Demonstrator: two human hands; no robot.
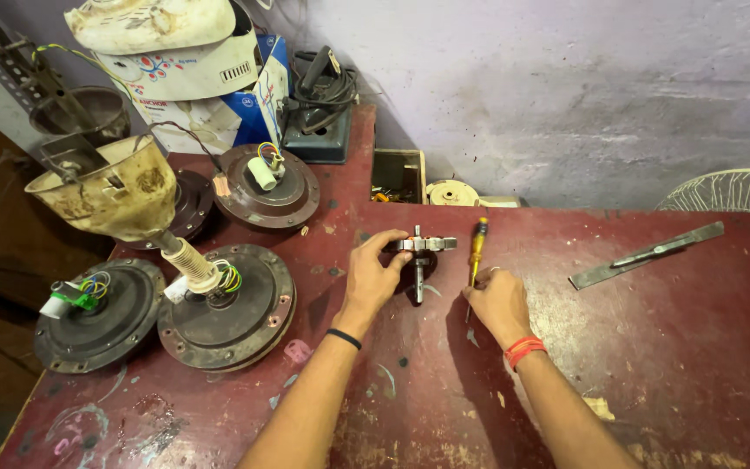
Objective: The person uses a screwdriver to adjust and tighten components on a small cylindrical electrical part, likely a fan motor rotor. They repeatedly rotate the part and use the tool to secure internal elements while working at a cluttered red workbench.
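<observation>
Right now the left hand [373, 280] has its fingers pinching a small metal motor part [422, 256] on the red surface [653, 347], while the right hand [498, 304] fingers wrap a yellow screwdriver [476, 247] beside it.

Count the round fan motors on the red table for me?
4: two at the near left edge, two behind them, one half hidden by a cream cover. More may be hidden.

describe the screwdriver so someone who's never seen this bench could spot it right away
On the dark red workbench, look at the middle, where two hands work. The right hand holds the screwdriver upright, just right of the small metal rotor part. Its amber-yellow handle with a dark cap sets it apart from the grey metal around it.
</observation>
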